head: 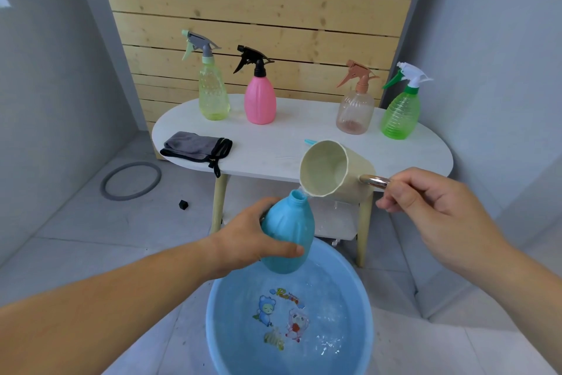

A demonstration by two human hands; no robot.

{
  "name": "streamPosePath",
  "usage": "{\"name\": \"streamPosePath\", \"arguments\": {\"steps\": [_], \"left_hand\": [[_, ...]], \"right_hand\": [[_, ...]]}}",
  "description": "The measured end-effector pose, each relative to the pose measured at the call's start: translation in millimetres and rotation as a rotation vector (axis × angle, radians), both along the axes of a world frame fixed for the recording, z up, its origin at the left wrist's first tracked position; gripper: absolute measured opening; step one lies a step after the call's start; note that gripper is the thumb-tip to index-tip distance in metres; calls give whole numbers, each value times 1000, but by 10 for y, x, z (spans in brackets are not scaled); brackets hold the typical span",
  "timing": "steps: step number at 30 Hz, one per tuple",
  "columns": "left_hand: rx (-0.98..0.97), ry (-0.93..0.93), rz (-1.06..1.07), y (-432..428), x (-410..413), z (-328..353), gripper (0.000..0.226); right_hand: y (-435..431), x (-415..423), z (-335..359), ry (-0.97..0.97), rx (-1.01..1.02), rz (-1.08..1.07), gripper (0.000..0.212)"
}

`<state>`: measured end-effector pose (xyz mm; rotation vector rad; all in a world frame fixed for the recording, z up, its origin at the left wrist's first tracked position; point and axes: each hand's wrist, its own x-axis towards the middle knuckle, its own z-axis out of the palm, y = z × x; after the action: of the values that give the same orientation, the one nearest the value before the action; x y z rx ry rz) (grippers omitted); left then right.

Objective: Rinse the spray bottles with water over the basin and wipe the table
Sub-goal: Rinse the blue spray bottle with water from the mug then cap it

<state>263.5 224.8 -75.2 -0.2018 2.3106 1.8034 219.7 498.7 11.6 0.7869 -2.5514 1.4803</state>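
My left hand [252, 241] grips a blue bottle [290, 228] with no spray head, held above the blue basin [219, 329] on the floor. My right hand [425, 207] holds the shiny handle of a cream scoop [328, 171], tipped so its lip sits at the bottle's open neck, where a thin stream of water runs. Water lies in the basin. On the white table [273, 149] stand several spray bottles: yellow-green [213, 92], pink [260, 101], peach [355, 110] and green [401, 113]. A grey cloth [197, 146] lies folded at the table's left end.
A blue piece [310, 141], partly hidden behind the scoop, lies on the table. A grey ring [130, 180] and a small black cube [183, 204] lie on the tiled floor to the left. A wooden slat panel [258, 10] stands behind the table.
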Motion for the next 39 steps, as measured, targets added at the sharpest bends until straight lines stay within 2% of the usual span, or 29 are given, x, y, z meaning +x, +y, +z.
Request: {"name": "streamPosePath", "arguments": {"steps": [6,11,15,17,19,23,26,30,34,39], "left_hand": [[4,-9,-8,-10,8,-21,77],[2,-12,2,-7,1,-18,80],[6,-18,3,-14,2,-29,78],[4,-21,8,-19,1,-28,81],[5,-21,10,-25,-2,-28,81],[-2,-23,8,-20,5,-27,80],[-10,-23,13,-12,8,-28,84],[-12,-21,16,-8,14,-31,86],[2,-27,12,-6,14,-27,81],[-3,-29,10,7,16,-25,87]], "right_hand": [[-23,37,37,19,15,8,17],[-44,44,54,52,8,14,28],[-53,35,55,79,8,21,54],[-52,28,47,88,6,25,59],[-43,22,39,97,8,24,53],[-41,16,24,93,21,20,28],[-42,17,15,91,13,27,29],[-39,10,7,94,18,20,18],[-42,13,9,104,29,11,18],[-39,33,19,123,51,5,18]]}}
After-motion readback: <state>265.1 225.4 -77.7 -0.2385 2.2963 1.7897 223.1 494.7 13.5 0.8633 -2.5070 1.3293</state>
